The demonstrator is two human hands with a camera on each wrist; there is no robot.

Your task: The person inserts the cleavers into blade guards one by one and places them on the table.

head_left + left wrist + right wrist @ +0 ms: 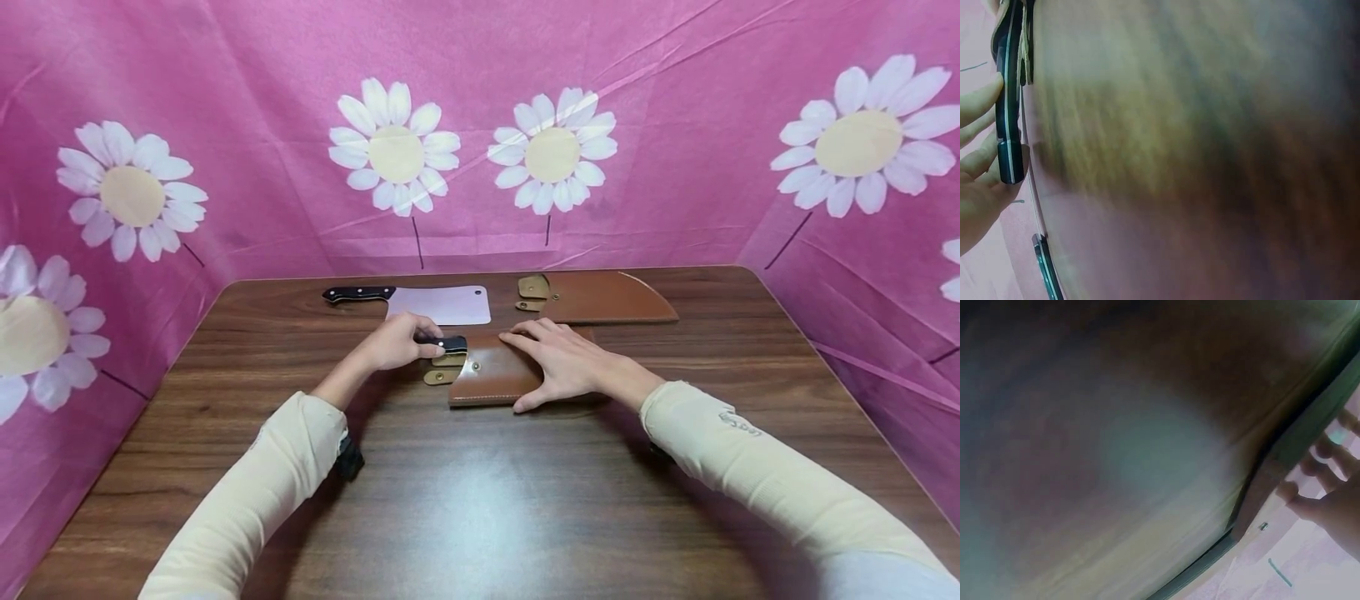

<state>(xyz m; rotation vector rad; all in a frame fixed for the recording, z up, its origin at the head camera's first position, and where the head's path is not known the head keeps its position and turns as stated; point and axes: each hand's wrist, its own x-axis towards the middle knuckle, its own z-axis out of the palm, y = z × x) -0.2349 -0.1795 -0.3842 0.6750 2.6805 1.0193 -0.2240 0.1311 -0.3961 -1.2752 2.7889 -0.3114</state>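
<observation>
In the head view, the black riveted handle of a cleaver [453,344] sticks out of a brown leather sheath [491,379] lying on the table; its blade is hidden inside. My left hand [397,342] pinches that handle between thumb and fingers, and the left wrist view shows the cleaver handle [1009,112] held clear of the tabletop. My right hand [566,358] rests on the sheath with fingers spread, thumb towards the near edge. Two tan straps hang loose at the sheath's mouth. In the right wrist view the fingertips [1288,490] touch the top of the sheath [1257,503].
Behind my left hand lies a bare cleaver [442,305] with a black handle. A second, larger brown sheath [607,297] lies at the back right. The wooden table [465,508] meets a pink flowered cloth [480,50] at its back and sides.
</observation>
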